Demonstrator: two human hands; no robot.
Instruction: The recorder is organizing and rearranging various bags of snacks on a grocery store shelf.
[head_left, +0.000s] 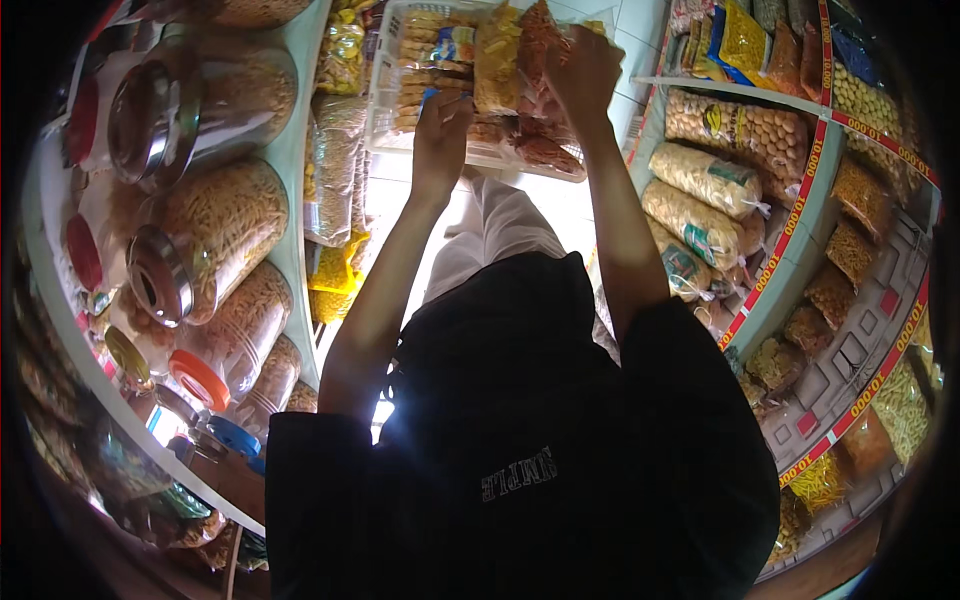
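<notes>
A white plastic basket (384, 90) filled with bagged snacks lies in front of me at the top of the view. My left hand (444, 124) is at its near left part, over clear bags of round biscuits (415, 56); the fingertips are at a small blue piece, and whether they grip it cannot be told. My right hand (586, 71) is closed on the edge of a clear bag of reddish snacks (538, 37) at the basket's right side. A bag of yellowish chips (496, 64) lies between the hands.
At the left, a shelf (304, 225) holds large jars of snacks (225, 225) with metal and coloured lids. Long snack bags (335, 165) stand beside it. At the right, shelves edged with red and yellow price strips (780, 247) hold packed snacks (701, 169). White floor tiles (637, 41) show beyond the basket.
</notes>
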